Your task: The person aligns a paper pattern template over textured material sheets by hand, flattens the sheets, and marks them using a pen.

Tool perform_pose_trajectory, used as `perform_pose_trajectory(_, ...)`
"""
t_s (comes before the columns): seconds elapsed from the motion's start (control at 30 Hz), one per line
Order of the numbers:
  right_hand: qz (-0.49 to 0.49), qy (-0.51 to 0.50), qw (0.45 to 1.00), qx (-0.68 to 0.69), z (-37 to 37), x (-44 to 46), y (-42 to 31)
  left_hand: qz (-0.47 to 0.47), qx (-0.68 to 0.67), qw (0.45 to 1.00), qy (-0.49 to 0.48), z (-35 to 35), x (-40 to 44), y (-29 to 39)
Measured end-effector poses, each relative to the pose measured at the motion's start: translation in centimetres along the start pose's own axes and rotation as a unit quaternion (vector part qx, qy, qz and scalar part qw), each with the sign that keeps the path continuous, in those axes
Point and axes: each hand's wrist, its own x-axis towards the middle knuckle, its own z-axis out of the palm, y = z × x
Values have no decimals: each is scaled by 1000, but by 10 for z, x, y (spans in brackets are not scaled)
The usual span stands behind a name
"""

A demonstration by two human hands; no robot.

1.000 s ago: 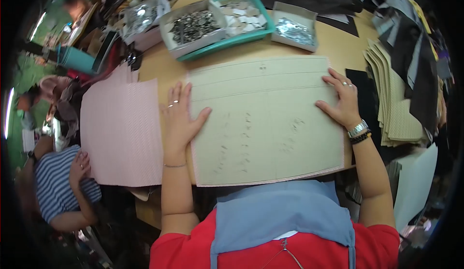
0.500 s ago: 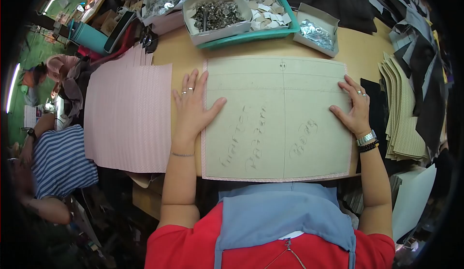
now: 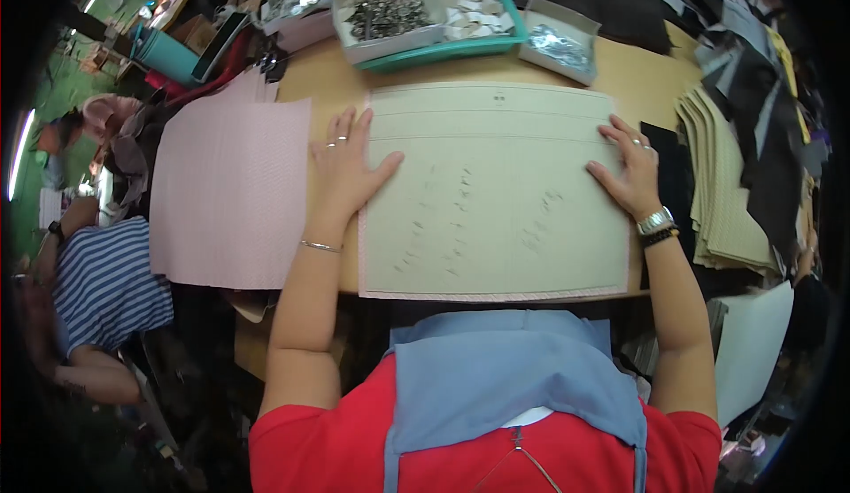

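A pale green panel [image 3: 496,201] with drawn lines and blurred handwriting lies flat on the wooden table, with a pink sheet showing along its edges. My left hand [image 3: 345,170] rests open at its left edge, thumb over the panel and the other fingers spread. At the upper right edge lies my right hand [image 3: 633,173], also open, with thumb and fingertips on the panel. Neither hand is closed around anything. Left of my left hand is a stack of pink textured sheets [image 3: 230,192].
Behind the panel are a box of metal pieces [image 3: 390,17], a teal tray [image 3: 509,6] of pale scraps and a box of silvery pieces [image 3: 558,40]. Cream sheets [image 3: 722,192] and dark cloth [image 3: 770,139] lie right. A person in a striped garment [image 3: 111,281] is at left.
The view has shifted, and the table's contents sit higher in the frame than before. Both hands stay open at the panel's sides. At the left, the other person's hand has left the pink stack.
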Motion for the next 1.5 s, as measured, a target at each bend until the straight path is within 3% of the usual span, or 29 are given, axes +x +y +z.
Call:
perform_pose_trajectory(0.7,-16,55,995,-87,24,-1,22,16,17,999,37,20,12,-19)
perform_pose_trajectory(1.5,-13,60,995,-76,25,-2,21,0,11,999,35,22,13,-18)
